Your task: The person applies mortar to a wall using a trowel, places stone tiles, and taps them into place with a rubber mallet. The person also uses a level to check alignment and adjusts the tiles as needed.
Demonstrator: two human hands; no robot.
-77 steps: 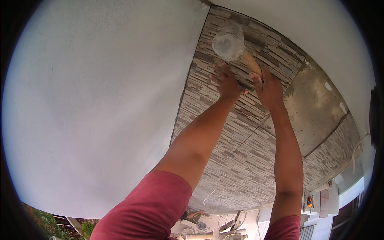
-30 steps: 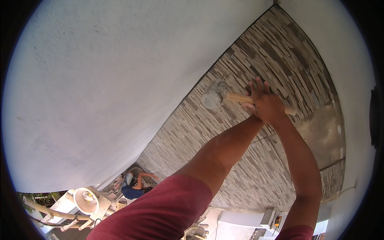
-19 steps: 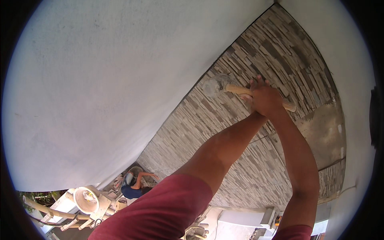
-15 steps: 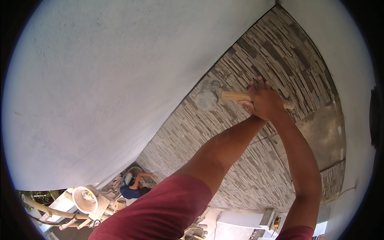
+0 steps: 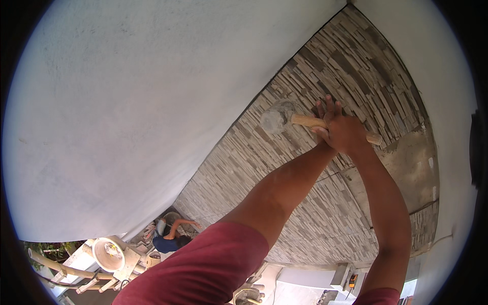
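Note:
A mallet with a bulky, mortar-grey head (image 5: 277,117) and a pale wooden handle (image 5: 374,138) lies across the tiled wall's upper part. My right hand (image 5: 349,133) is closed round the handle, whose end sticks out on the right. Behind it, my left hand (image 5: 329,105) has its fingers stretched up against the stone-look tiles (image 5: 351,71); its palm is mostly hidden by the right hand. The mallet head is at the left of both hands, close over the tile face; whether it touches cannot be made out.
A smooth pale surface (image 5: 127,112) borders the tiles on the left. Right of my hands is a bare cement patch (image 5: 412,165). Far below, a person in a dark top (image 5: 165,244) bends near a bucket (image 5: 173,218). A round tub (image 5: 108,254) and wooden poles (image 5: 66,267) are lower left.
The mallet has shifted to the right, its head slightly up, with my right hand moving right along with it. My left fingers stay nearly in place on the tiles.

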